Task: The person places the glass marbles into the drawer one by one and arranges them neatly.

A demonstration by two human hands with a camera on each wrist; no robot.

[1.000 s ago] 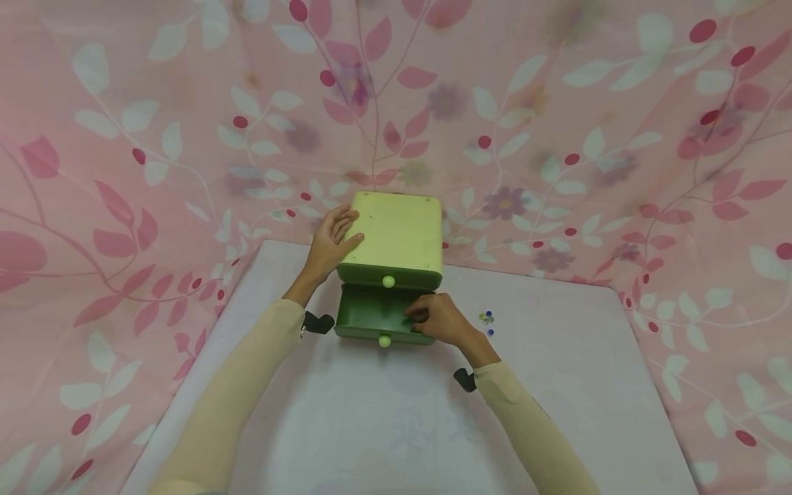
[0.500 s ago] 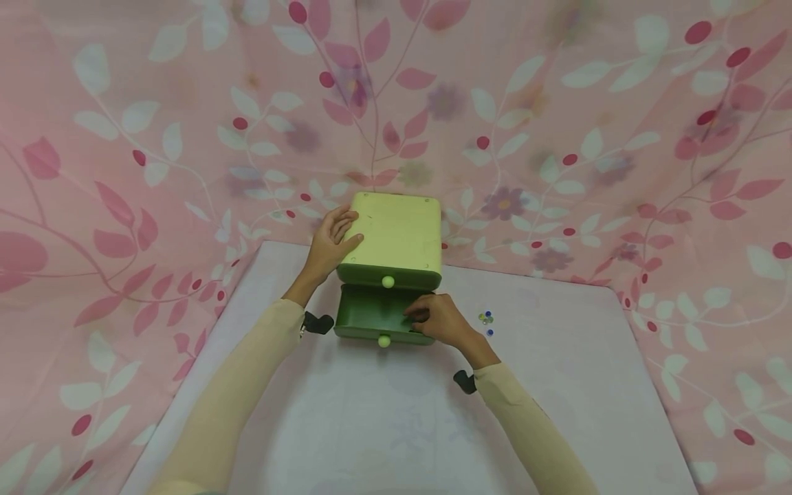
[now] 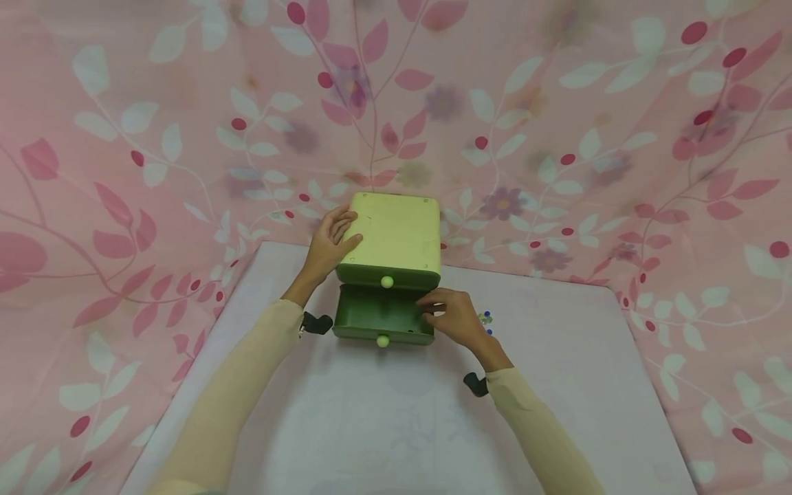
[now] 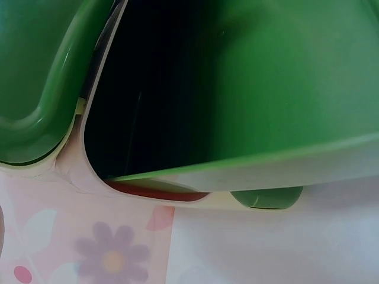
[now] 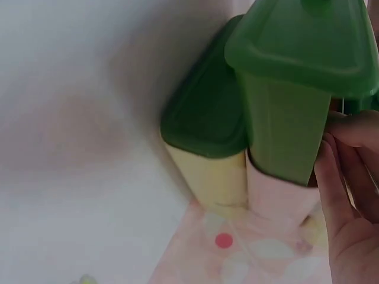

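Note:
A small drawer cabinet with a pale yellow top [image 3: 396, 230] stands at the table's far edge. Its lower green drawer [image 3: 377, 316] is pulled out and the upper one is closed. My left hand [image 3: 331, 244] lies flat on the cabinet's top left corner, thumb along the front edge. At the open drawer's right rim, my right hand [image 3: 454, 317] has loosely curled fingers that touch the rim, with nothing seen in them. In the right wrist view the fingers [image 5: 349, 195] lie beside the green drawer [image 5: 296, 77]. The left wrist view shows only the drawer's side [image 4: 284, 89].
A few small coloured beads [image 3: 486, 318] lie on the table just right of my right hand. The pale table [image 3: 402, 426] is draped at the back and sides with pink leaf-patterned cloth [image 3: 557, 103]. Each drawer front carries a pale round knob [image 3: 383, 340].
My right hand has drawn back from inside the open drawer to its right rim. The left hand and the cabinet have not moved.

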